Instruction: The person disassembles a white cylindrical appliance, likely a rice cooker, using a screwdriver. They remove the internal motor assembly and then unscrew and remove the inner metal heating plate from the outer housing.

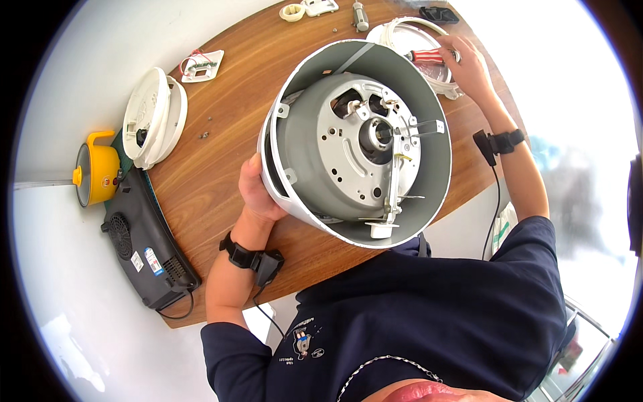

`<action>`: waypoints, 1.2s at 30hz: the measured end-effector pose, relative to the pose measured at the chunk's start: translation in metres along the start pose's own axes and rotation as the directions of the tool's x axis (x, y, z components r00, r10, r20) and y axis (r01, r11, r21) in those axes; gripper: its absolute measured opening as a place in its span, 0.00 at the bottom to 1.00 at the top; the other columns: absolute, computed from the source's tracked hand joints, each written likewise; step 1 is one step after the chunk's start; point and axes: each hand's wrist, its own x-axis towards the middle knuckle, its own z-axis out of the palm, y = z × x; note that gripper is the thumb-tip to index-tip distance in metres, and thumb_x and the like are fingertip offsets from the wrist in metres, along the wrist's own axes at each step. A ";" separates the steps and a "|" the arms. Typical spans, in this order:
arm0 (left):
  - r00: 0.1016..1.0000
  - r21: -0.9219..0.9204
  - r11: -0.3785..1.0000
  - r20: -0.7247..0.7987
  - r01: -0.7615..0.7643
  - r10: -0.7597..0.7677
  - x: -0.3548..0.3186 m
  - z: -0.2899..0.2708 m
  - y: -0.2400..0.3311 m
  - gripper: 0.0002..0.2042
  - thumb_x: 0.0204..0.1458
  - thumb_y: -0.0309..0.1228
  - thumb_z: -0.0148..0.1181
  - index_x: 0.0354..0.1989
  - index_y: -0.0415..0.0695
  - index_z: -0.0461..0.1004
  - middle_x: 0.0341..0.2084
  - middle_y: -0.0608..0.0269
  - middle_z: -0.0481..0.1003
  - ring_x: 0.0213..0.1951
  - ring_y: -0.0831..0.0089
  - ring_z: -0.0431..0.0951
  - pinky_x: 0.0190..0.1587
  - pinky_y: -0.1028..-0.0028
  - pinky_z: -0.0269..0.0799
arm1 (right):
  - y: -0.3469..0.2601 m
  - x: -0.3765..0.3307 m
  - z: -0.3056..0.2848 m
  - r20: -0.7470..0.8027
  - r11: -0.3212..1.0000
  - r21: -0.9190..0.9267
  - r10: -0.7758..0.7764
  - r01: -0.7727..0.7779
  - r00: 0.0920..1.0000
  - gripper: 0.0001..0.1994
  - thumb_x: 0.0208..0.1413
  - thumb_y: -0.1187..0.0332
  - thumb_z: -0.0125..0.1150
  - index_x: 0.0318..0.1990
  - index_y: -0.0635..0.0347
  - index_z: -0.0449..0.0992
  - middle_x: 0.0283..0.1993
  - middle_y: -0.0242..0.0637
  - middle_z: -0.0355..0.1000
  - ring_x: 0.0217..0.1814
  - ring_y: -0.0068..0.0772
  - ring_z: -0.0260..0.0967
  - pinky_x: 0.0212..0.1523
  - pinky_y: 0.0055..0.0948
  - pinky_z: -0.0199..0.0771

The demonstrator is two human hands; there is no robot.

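Observation:
My left hand [258,191] grips the rim of a white rice cooker body [271,164] at its left side, thumb pressed on the wall. The open underside faces me, tilted above the table. Inside sits a grey metal pot shell [311,144] with a round pierced plate, and a metal lever arm [394,174] runs across it to a white tab at the lower edge. At the far right, my right hand [472,70] is closed around the end of a red-and-white striped screwdriver [427,56]. The screwdriver is over a white plastic ring [450,87]; its tip is hard to make out.
On the wooden table [228,107] lie a small circuit board on a white panel [202,66], stacked white lids [151,117], a grey-handled tool [360,17] and small screws [204,135]. A black induction cooker [144,234] and yellow pot [100,171] stand at left.

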 end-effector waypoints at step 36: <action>0.999 0.125 0.991 -0.009 0.046 -0.045 0.003 0.004 0.002 0.33 0.59 0.50 0.54 0.68 0.40 0.66 0.62 0.47 0.72 0.59 0.53 0.76 0.61 0.51 0.76 | -0.225 -0.041 -0.101 0.234 0.514 0.279 -0.855 0.811 0.462 0.14 0.42 0.74 0.66 0.40 0.63 0.77 0.42 0.42 0.76 0.30 0.31 0.73 0.27 0.25 0.73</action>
